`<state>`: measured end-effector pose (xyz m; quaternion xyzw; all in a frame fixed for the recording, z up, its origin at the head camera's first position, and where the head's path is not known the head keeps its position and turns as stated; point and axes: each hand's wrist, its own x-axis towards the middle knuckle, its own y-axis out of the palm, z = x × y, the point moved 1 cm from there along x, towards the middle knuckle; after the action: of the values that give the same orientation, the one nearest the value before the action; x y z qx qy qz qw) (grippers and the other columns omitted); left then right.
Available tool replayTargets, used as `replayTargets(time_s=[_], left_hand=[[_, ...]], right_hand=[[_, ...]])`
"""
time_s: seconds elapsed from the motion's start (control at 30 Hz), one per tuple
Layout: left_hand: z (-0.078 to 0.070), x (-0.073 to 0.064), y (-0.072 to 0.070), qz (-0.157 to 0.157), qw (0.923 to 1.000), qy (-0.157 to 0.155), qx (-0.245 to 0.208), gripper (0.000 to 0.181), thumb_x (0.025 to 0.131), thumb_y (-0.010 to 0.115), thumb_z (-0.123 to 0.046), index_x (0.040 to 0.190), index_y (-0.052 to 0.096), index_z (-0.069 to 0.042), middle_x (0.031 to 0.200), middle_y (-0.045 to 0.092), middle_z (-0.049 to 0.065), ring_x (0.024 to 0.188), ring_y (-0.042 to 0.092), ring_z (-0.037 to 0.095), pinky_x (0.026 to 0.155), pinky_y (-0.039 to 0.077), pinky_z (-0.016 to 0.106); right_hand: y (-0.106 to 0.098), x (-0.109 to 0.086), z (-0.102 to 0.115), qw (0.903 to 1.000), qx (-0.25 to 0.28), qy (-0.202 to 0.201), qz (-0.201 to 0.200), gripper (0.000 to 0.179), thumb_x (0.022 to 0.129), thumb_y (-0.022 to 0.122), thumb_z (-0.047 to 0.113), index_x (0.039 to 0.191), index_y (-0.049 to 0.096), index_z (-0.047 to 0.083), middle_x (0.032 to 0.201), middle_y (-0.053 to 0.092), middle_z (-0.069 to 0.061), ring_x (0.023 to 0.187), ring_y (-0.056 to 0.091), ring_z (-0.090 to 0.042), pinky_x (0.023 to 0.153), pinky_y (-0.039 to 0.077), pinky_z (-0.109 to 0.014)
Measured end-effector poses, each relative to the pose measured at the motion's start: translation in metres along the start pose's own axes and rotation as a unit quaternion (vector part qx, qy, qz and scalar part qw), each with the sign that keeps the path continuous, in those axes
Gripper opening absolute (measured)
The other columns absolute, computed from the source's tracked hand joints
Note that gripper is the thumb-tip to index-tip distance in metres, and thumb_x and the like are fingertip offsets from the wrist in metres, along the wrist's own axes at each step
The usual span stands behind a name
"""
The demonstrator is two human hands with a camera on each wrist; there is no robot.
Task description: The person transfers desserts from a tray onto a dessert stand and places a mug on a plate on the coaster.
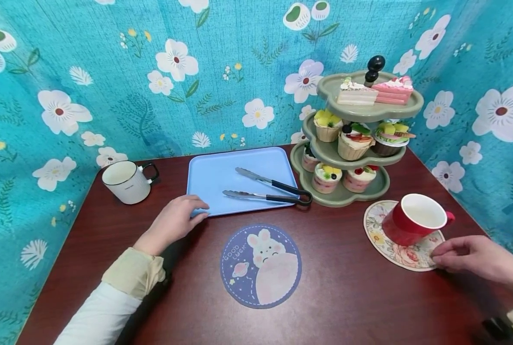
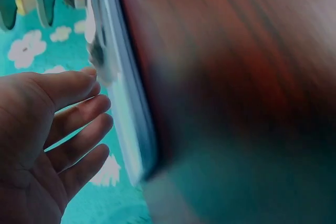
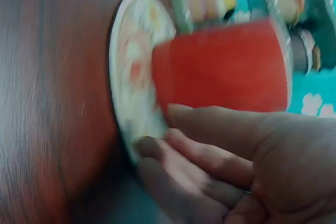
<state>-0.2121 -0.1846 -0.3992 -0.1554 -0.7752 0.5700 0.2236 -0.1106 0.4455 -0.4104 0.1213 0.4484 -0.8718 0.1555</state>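
Observation:
My left hand reaches over the front left corner of a light blue tray, its fingers relaxed and holding nothing. In the left wrist view, the thumb and fingers are spread beside the tray's edge. A pair of metal tongs with black handles lies on the tray, its handle end over the right rim. My right hand is at the right edge of a floral round coaster, fingers loosely bent right at its rim. On that coaster stands a red mug, white inside, handle pointing right.
A white mug with a black handle stands at the back left. Near the front middle lies a blue bunny coaster. A three-tier green stand at the back right bears several cupcakes and two cake slices. Flowered cloth surrounds the table.

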Motion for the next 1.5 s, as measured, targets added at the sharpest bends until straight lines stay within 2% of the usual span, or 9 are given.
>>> replayTargets(time_s=[0.13,0.27,0.4,0.6,0.67,0.8,0.87,1.0,1.5], left_hand=[[0.013,-0.007,0.003,0.012,0.9998,-0.017,0.003,0.017,0.09,0.072,-0.017,0.104,0.077,-0.008,0.101,0.074,0.007,0.097,0.069,0.024,0.09,0.056,0.046],[0.02,-0.011,0.007,0.012,0.9998,-0.014,0.005,0.013,0.088,0.073,-0.013,0.1,0.077,-0.009,0.098,0.075,0.006,0.094,0.07,0.024,0.088,0.056,0.045],[0.023,-0.011,0.007,-0.002,1.0,0.004,0.008,0.011,0.086,0.074,-0.007,0.097,0.078,-0.008,0.095,0.075,0.006,0.091,0.071,0.023,0.086,0.057,0.044],[0.026,-0.009,0.008,-0.003,0.9997,0.019,0.011,0.011,0.087,0.074,-0.009,0.096,0.08,-0.011,0.093,0.075,0.004,0.089,0.071,0.02,0.084,0.058,0.04],[0.027,-0.009,0.009,-0.005,0.9996,0.024,0.012,0.011,0.087,0.074,-0.009,0.096,0.08,-0.011,0.092,0.075,0.004,0.088,0.071,0.019,0.083,0.058,0.04],[0.028,-0.008,0.01,-0.009,0.9994,0.028,0.016,0.012,0.086,0.075,-0.009,0.095,0.08,-0.013,0.09,0.075,0.003,0.086,0.071,0.019,0.081,0.058,0.04],[0.028,-0.008,0.01,-0.009,0.9994,0.027,0.018,0.012,0.086,0.075,-0.009,0.095,0.08,-0.013,0.088,0.074,0.003,0.084,0.071,0.019,0.079,0.058,0.04],[0.027,-0.009,0.01,-0.012,0.9994,0.024,0.022,0.012,0.085,0.076,-0.009,0.094,0.081,-0.015,0.084,0.073,0.002,0.08,0.07,0.018,0.076,0.058,0.038],[0.027,-0.011,0.012,-0.015,0.9994,0.025,0.018,0.011,0.085,0.076,-0.009,0.094,0.081,-0.014,0.084,0.073,0.002,0.08,0.069,0.018,0.076,0.058,0.038]], right_hand=[[0.012,0.001,0.021,0.9928,0.061,-0.09,0.051,0.019,0.094,0.064,0.008,0.106,0.069,-0.007,0.088,0.074,0.01,0.074,0.065,-0.006,0.065,0.055,-0.02],[0.027,0.011,0.053,0.9735,0.127,-0.175,0.076,0.02,0.093,0.063,0.001,0.111,0.066,-0.004,0.098,0.076,0.006,0.083,0.071,-0.008,0.07,0.058,-0.021],[0.051,0.024,0.096,0.9563,0.121,-0.258,0.068,0.021,0.089,0.068,0.002,0.11,0.067,-0.002,0.098,0.077,-0.003,0.086,0.072,-0.006,0.071,0.057,-0.02],[0.084,0.041,0.155,0.9393,0.097,-0.317,0.088,0.019,0.088,0.074,0.014,0.106,0.07,0.008,0.094,0.075,-0.006,0.078,0.069,-0.003,0.07,0.058,-0.023],[0.094,0.046,0.171,0.9242,0.068,-0.367,0.082,0.018,0.087,0.076,0.013,0.104,0.071,0.011,0.092,0.074,-0.003,0.078,0.067,-0.003,0.07,0.058,-0.022],[0.111,0.052,0.199,0.8698,-0.014,-0.489,0.065,0.021,0.085,0.077,0.013,0.105,0.072,0.017,0.095,0.074,0.005,0.085,0.067,-0.003,0.076,0.055,-0.019],[0.117,0.054,0.21,0.8465,-0.055,-0.525,0.066,0.022,0.085,0.078,0.017,0.106,0.072,0.019,0.097,0.073,0.008,0.089,0.066,-0.002,0.08,0.052,-0.016],[0.128,0.058,0.224,0.8219,-0.125,-0.551,0.075,0.022,0.085,0.078,0.023,0.105,0.071,0.019,0.099,0.07,0.01,0.093,0.064,0.0,0.085,0.049,-0.013],[0.145,0.062,0.25,0.7636,-0.29,-0.574,0.06,0.03,0.07,0.085,0.022,0.094,0.068,0.024,0.095,0.061,0.013,0.088,0.059,-0.002,0.076,0.051,-0.018]])
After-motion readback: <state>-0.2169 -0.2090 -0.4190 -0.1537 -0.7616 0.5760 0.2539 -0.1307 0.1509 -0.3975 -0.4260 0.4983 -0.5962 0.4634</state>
